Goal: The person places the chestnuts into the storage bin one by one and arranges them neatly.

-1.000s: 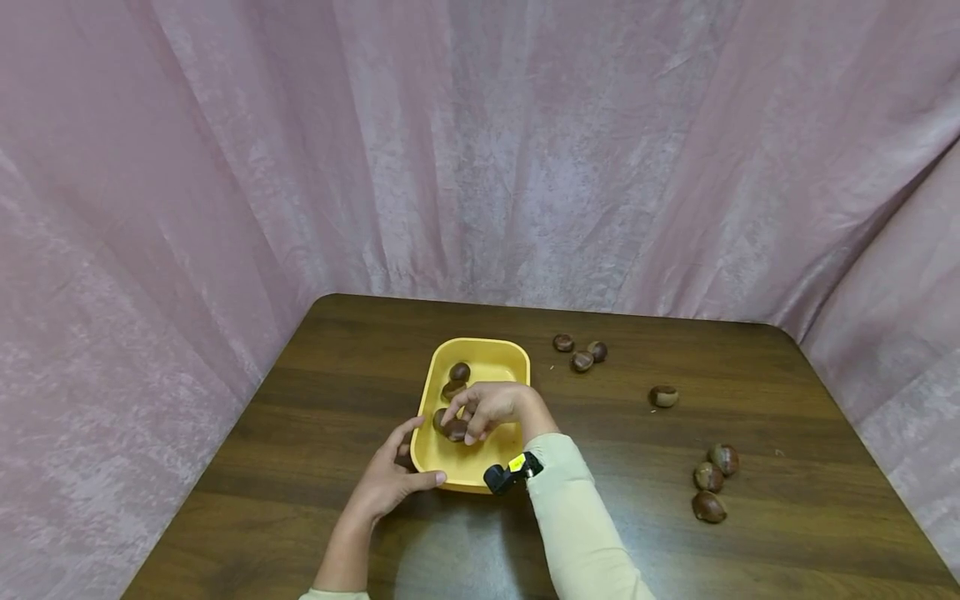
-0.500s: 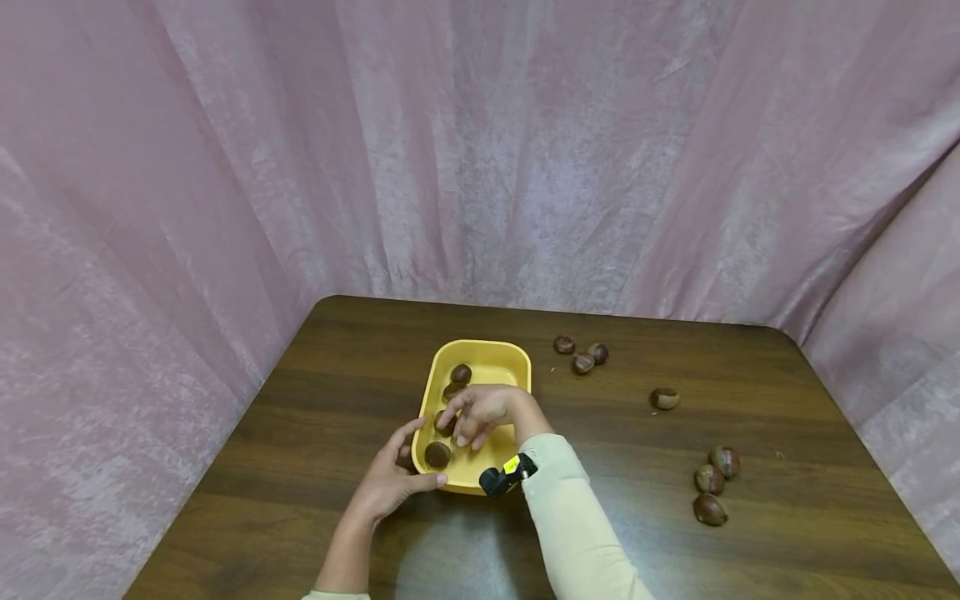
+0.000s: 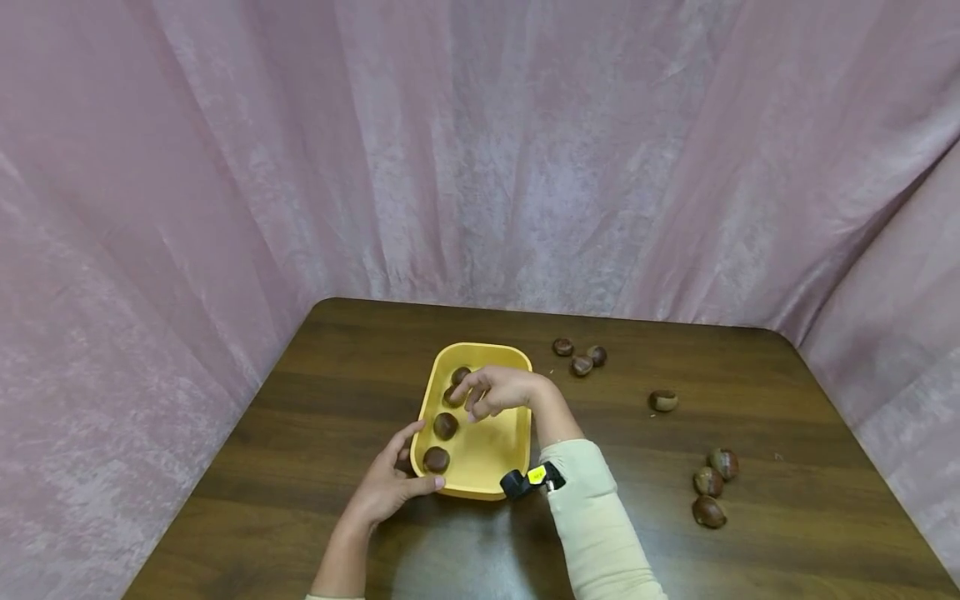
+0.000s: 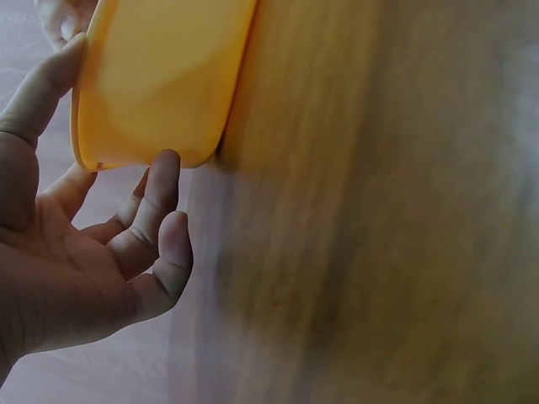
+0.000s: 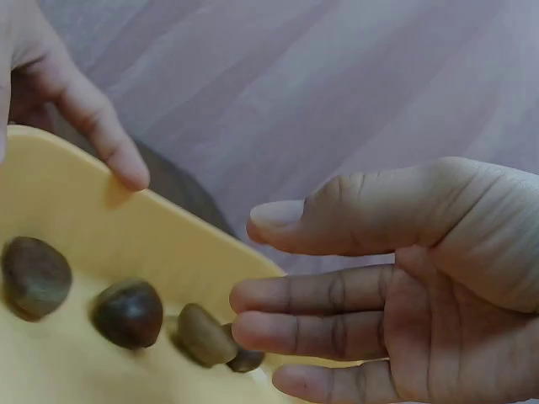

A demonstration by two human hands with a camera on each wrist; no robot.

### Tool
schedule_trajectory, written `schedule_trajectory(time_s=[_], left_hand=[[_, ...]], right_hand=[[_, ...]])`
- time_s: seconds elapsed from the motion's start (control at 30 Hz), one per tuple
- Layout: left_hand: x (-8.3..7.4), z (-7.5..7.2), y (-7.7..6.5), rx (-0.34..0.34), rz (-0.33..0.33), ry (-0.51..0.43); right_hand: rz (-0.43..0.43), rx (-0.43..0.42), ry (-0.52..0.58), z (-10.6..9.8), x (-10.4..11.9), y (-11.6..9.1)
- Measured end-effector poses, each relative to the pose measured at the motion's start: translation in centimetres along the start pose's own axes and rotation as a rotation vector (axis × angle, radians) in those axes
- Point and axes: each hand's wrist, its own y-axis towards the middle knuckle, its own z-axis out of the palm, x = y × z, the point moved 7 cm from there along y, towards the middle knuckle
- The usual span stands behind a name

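Observation:
My left hand [image 3: 390, 479] grips the near left corner of a yellow plastic tray [image 3: 487, 454], thumb at the near rim and fingers along the left side. In the left wrist view, its fingertips touch the tray's outer wall [image 4: 160, 76]. Several brown chestnuts line the tray's left side. One chestnut [image 3: 437, 459] lies in the near left corner and another [image 3: 446, 426] just beyond it. Over the tray hovers my right hand [image 3: 502, 390], fingers loosely extended and holding nothing. Its fingertips partly cover a farther chestnut [image 3: 452, 396]; the right wrist view shows the row of chestnuts [image 5: 126, 313] beside them.
On the brown wooden table [image 3: 315, 400], three chestnuts [image 3: 582, 365] sit beyond the tray to the right. A single chestnut [image 3: 663, 401] lies farther right, with three more [image 3: 708, 482] nearer the front. A pink curtain [image 3: 480, 167] hangs behind.
My right hand has released a chestnut, which now lies in the tray's near left corner. The hand has lifted toward the far side of the tray. My left hand stays at the corner.

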Motion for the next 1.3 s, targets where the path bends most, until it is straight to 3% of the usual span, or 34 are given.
schedule_trajectory(time_s=[0.2, 0.4, 0.6, 0.87, 1.3], left_hand=[[-1.1, 0.3, -0.6, 0.000, 0.010, -0.014], [-0.7, 0.7, -0.3, -0.006, 0.016, -0.035], [-2.3, 0.8, -1.1, 0.003, 0.019, -0.049], [-0.7, 0.8, 0.1, 0.003, 0.022, -0.022], [-0.8, 0.5, 0.0, 0.007, 0.017, -0.003]], right_hand=[[-0.014, -0.129, -0.070, -1.1, 0.5, -2.5], [-0.034, -0.252, -0.049, -2.5, -0.3, -4.6], [-0.103, -0.307, 0.011, -3.6, -1.0, -6.2], [-0.097, -0.408, 0.111, -5.1, -3.0, -8.5], [-0.081, -0.552, 0.114, -6.0, -6.3, -10.7]])
